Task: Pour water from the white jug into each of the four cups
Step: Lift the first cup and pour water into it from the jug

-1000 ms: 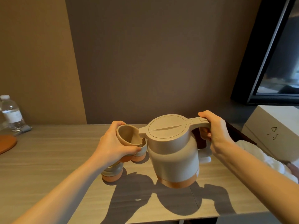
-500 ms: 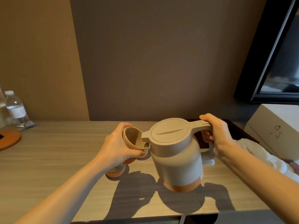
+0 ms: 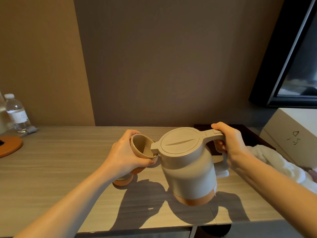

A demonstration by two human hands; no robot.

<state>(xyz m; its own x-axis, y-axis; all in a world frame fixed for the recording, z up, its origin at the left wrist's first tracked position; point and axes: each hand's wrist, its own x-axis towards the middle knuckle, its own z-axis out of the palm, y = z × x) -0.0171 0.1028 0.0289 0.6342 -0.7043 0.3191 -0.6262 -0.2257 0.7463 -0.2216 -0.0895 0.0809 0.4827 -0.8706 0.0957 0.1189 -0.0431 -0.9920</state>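
Pour into 1 cup (image 3: 143, 147) in hand: left hand (image 3: 126, 156) wrapped round it, right hand (image 3: 229, 143) clenched on white jug (image 3: 187, 167) handle, spout at rim; next, tip jug further, cup steady

A white jug (image 3: 188, 167) with a flat lid and orange base is held above the table, tipped left, its spout at the rim of a tilted beige cup (image 3: 142, 146). Another orange-based cup (image 3: 123, 180) stands on the table below, partly hidden.
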